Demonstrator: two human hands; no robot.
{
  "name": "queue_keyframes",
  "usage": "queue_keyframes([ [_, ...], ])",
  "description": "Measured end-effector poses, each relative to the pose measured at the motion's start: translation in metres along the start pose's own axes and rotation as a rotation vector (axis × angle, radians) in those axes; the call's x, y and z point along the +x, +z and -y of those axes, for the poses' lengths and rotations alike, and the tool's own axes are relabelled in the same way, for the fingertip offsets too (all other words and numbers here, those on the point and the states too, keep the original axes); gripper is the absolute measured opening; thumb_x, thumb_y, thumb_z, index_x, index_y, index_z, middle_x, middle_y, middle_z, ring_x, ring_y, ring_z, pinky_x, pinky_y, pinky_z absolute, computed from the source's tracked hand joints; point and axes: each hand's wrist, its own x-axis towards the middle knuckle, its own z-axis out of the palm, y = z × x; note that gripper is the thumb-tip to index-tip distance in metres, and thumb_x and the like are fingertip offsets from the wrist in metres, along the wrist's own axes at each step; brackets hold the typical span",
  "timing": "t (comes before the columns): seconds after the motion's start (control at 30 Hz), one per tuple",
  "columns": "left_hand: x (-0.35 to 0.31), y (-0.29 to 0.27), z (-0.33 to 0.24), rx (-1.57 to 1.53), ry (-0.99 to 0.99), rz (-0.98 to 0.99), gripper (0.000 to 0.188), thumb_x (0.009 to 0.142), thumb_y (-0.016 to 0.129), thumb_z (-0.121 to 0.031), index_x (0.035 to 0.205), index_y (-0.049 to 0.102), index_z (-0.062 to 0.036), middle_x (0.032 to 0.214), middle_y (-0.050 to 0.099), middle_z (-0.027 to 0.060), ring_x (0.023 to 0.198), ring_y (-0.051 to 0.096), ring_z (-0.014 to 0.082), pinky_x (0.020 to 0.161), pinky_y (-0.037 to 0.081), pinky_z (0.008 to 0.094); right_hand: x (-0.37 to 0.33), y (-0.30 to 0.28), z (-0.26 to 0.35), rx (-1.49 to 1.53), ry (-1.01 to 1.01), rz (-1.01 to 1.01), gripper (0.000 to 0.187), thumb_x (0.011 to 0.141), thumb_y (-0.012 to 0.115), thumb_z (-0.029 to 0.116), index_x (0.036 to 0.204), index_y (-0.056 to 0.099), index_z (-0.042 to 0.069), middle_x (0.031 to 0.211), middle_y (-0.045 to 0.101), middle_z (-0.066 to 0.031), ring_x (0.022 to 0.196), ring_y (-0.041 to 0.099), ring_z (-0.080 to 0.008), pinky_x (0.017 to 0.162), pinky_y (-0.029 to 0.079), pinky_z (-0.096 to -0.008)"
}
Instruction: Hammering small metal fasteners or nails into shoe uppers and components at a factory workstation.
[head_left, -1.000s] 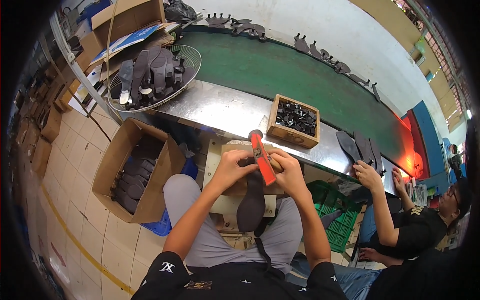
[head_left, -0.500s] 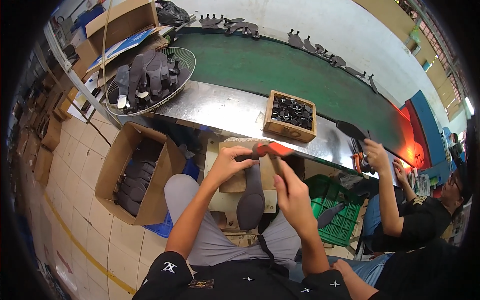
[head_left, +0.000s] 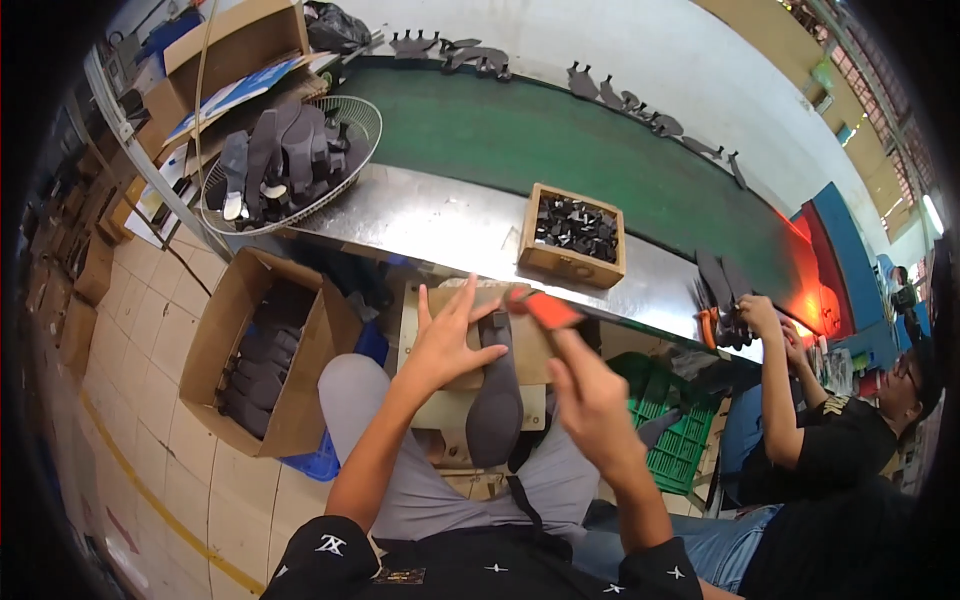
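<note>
One dark shoe sole (head_left: 494, 420) is lying beside the left hand (head_left: 445, 347), whose fingers are standing apart; the right hand (head_left: 597, 400) is gripping an orange hammer (head_left: 548, 309).

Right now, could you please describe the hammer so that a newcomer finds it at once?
Start at the long green belt and follow its metal border to the wooden box of small black pieces. Just below that box in the picture, the person's right hand grips the hammer. Its orange-red head sets it apart from the dark grey sole beside it.
</note>
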Motion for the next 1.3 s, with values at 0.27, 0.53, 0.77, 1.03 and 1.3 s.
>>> queue_keyframes([
  [0.27,-0.016,-0.007,-0.004,-0.010,0.019,0.018,0.049,0.081,0.073,-0.046,0.125,0.069,-0.0243,0.124,0.069,-0.0064,0.142,0.041,0.0222,0.116,-0.006,0.0683,-0.013,0.008,-0.004,0.097,0.134,0.064,0.039,0.095,0.061,0.007,0.133,0.053,-0.002,0.106,0.066,-0.0274,0.096,0.068,-0.0409,0.078,0.054,-0.0421],
  [0.53,-0.078,-0.057,-0.077,-0.711,0.206,0.225,0.021,0.087,0.073,-0.014,0.080,0.063,0.0031,0.073,0.059,0.0100,0.058,0.055,0.0243,0.052,0.042,0.0330,0.001,0.009,-0.040,-0.162,-0.164,0.031,0.048,0.090,0.068,0.009,0.136,0.055,0.003,0.094,0.063,-0.0122,0.072,0.064,-0.0315,0.060,0.052,-0.0369],
  [0.77,-0.110,-0.090,-0.131,-1.106,-0.162,0.440,0.032,0.096,0.066,-0.017,0.076,0.057,0.0061,0.073,0.052,0.0069,0.071,0.052,0.0141,0.064,0.040,0.0301,-0.017,0.031,-0.056,-0.376,-0.350,0.262,0.042,0.091,0.068,0.024,0.127,0.061,0.002,0.133,0.059,-0.0157,0.112,0.061,-0.0308,0.091,0.047,-0.0437],
  [1.03,-0.134,-0.079,-0.150,-1.455,-0.270,0.824,0.037,0.106,0.048,-0.029,0.110,0.068,0.0015,0.115,0.066,0.0081,0.109,0.058,0.0150,0.098,0.042,0.0277,-0.108,0.020,0.028,1.478,0.387,0.301,0.052,0.097,0.058,0.049,0.106,0.059,-0.002,0.106,0.057,-0.0155,0.115,0.056,-0.0309,0.099,0.045,-0.0411],
  [1.3,-0.136,-0.069,-0.157,-1.430,-0.426,0.985,0.039,0.108,0.042,-0.030,0.114,0.064,0.0013,0.115,0.062,0.0080,0.115,0.055,0.0158,0.105,0.038,0.0295,-0.104,0.006,0.025,1.340,0.360,0.317,0.057,0.094,0.059,0.056,0.097,0.063,-0.001,0.098,0.060,-0.0124,0.110,0.056,-0.0331,0.098,0.043,-0.0478],
])
